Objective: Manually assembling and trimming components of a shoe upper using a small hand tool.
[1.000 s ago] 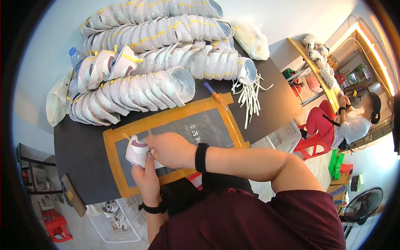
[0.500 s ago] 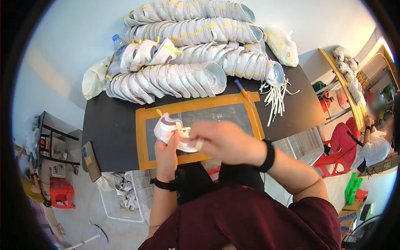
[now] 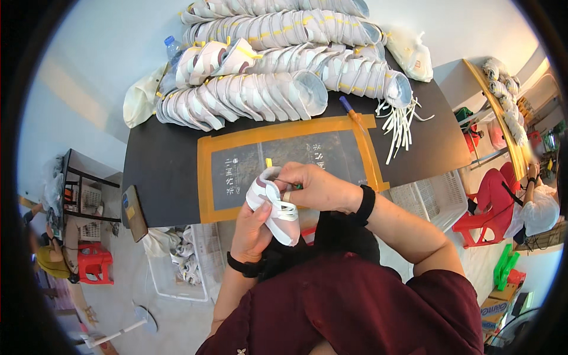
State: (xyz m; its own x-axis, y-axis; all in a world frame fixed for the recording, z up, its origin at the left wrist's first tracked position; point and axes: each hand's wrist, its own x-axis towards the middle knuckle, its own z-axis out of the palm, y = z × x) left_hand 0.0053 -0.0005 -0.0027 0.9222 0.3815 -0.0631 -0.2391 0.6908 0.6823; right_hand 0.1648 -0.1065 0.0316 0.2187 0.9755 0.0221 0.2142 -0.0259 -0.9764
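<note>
A white and pale pink shoe upper point(image 3: 283, 228) with a yellow heel loop is held over the table's near edge, toe pointing toward me. My left hand point(image 3: 251, 229) is closed round its side, thumb on top. White lace point(image 3: 288, 209) crosses the front of the upper. At the shoe's opening, my right hand point(image 3: 319, 187) is closed in a pinch on a thin dark tool point(image 3: 285, 181), with a bit of green showing by the fingers. The tool's tip is too small to make out.
Stacked rows of shoe uppers point(image 3: 248, 100) cover the dark table's point(image 3: 163, 160) back. White laces point(image 3: 402, 127) hang at right beside a blue-capped pen point(image 3: 348, 106). A phone point(image 3: 134, 213) lies at the left edge. Baskets point(image 3: 177, 284) stand below; another person point(image 3: 535, 207) sits at right.
The shoe upper has turned toe toward me and come closer. My right hand, blurred near the laces before, now pinches a thin tool at the opening. The view has shifted slightly.
</note>
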